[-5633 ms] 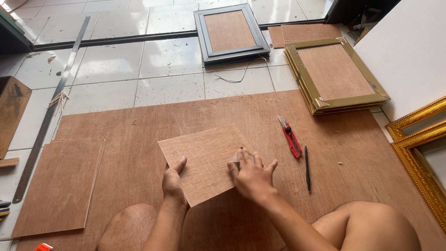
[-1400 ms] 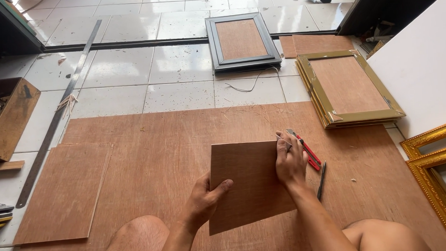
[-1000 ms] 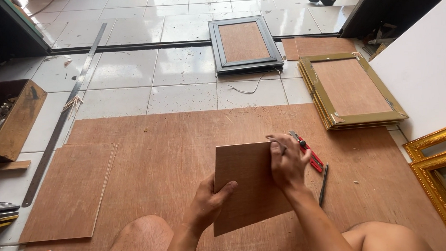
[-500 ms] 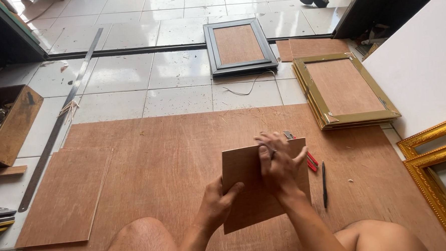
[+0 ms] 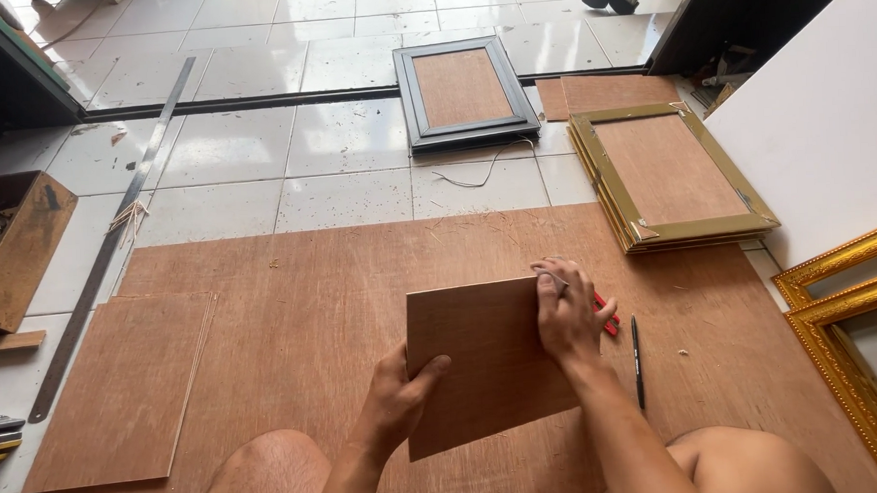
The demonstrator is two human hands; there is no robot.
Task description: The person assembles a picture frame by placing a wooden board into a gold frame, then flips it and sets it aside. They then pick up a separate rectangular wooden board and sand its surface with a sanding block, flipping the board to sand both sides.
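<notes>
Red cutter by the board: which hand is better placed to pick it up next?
Right, probably. The right hand rests at the plywood board's right edge, directly over the red cutter. The left hand grips the board's lower left edge, farther off.

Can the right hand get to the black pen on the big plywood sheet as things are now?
Probably yes. The right hand rests on the small board, and the black pen lies just beside it on the plywood sheet, with nothing between them.
</notes>
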